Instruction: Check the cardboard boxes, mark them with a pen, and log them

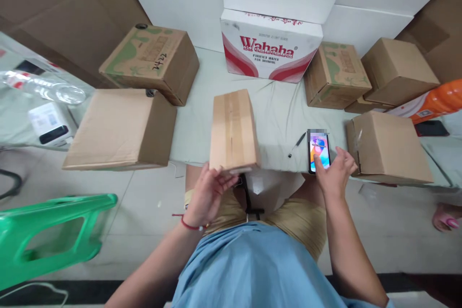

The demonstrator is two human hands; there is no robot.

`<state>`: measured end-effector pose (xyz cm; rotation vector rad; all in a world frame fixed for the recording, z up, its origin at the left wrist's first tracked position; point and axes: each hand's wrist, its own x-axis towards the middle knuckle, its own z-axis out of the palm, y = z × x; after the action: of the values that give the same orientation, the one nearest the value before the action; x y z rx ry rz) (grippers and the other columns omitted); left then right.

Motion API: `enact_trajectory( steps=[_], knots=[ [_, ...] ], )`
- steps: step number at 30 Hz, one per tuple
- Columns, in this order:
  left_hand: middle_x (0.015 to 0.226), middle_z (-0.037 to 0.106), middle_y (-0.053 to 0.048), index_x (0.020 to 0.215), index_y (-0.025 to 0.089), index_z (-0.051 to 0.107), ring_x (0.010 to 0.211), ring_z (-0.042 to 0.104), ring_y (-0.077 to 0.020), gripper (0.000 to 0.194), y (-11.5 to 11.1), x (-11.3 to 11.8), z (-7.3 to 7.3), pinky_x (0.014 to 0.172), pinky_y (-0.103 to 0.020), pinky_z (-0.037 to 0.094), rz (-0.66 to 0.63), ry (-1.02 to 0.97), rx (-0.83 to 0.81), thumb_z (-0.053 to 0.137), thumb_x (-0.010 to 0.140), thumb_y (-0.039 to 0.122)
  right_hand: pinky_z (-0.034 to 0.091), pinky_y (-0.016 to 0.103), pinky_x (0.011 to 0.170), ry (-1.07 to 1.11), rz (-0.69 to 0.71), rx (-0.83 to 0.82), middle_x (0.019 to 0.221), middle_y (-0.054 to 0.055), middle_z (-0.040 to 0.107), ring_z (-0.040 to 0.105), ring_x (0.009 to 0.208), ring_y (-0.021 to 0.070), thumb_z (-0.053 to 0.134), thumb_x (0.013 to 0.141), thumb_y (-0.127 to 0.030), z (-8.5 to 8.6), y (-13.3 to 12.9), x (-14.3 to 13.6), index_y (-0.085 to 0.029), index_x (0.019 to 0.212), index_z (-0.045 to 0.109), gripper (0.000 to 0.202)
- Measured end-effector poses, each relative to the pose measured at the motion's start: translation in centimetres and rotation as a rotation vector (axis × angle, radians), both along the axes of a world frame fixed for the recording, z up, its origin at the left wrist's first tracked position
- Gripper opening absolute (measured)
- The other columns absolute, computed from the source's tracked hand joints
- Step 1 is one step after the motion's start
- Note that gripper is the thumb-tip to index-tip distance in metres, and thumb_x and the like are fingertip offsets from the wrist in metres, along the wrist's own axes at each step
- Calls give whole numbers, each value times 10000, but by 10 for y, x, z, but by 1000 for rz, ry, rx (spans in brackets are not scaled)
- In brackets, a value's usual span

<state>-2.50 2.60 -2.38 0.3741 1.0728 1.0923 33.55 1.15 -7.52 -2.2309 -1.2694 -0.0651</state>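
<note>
A narrow cardboard box (231,127), taped along its top, lies at the table's near edge in front of me. My left hand (212,192) grips its near left corner, thumb at the edge and fingers curled at the front underside. On the right, a phone (319,151) with a lit, colourful screen lies flat. Over its lower part, the thumb of my right hand (335,173) touches or hovers just above the glass; the fingers are apart and hold nothing. A dark pen (297,145) rests between the small box and the phone.
Cardboard boxes stand left (111,127) and right (390,147), with more behind them. A white and red Wahaha carton (272,48) is at the back. Far right lies an orange bottle (436,101); far left, a clear bottle (54,89). A green stool (54,231) stands lower left.
</note>
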Motion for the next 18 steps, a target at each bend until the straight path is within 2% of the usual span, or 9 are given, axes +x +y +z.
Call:
enact_trajectory(
  steps=[4,7,10,12,15,17,18],
  knots=[
    [937,733,18,956,245,575,784,756,-171,499,57,-24,10,759,-318,672,155,87,78,948,704,462,371,646,1197,1,28,74,1461,308,533,439,1400,450,611,941,-554,2,-6,0,-58,1469,606,724],
    [853,675,17,1006,243,570,723,701,-166,348,105,-34,11,624,-271,590,267,248,76,834,834,391,378,654,1195,6,40,101,1446,285,562,471,1391,436,615,936,-503,0,-10,0,-102,1416,630,625],
    [880,643,12,1114,218,611,689,613,-130,222,150,-43,2,658,-285,588,339,324,82,733,988,354,389,676,1190,21,38,125,1413,272,582,504,1364,433,617,921,-497,-2,-13,3,-119,1352,650,574],
    [1018,667,-23,1255,192,624,781,640,-143,287,173,-50,-7,717,-312,609,390,396,127,700,1053,382,408,688,1184,44,37,141,1400,261,582,525,1355,426,627,914,-504,1,-16,4,-131,1322,655,554],
    [1154,647,-24,1502,260,431,901,637,-135,446,182,-61,-25,876,-376,629,419,548,250,598,1091,305,542,623,1090,117,58,208,1406,236,574,601,1298,373,658,924,-512,11,-24,-4,-154,1310,654,527],
    [1276,621,-50,1550,319,323,1056,642,-160,498,167,-63,-40,961,-435,618,373,681,379,539,1101,330,621,533,974,131,84,289,1371,213,602,663,1204,322,665,950,-497,22,-31,-9,-162,1281,668,471],
    [1354,595,-77,1547,321,324,1170,636,-193,490,155,-62,-47,984,-468,610,332,755,453,528,1105,378,635,499,926,101,85,331,1331,199,627,683,1158,306,661,964,-480,28,-35,-8,-165,1254,679,428]
  ],
)
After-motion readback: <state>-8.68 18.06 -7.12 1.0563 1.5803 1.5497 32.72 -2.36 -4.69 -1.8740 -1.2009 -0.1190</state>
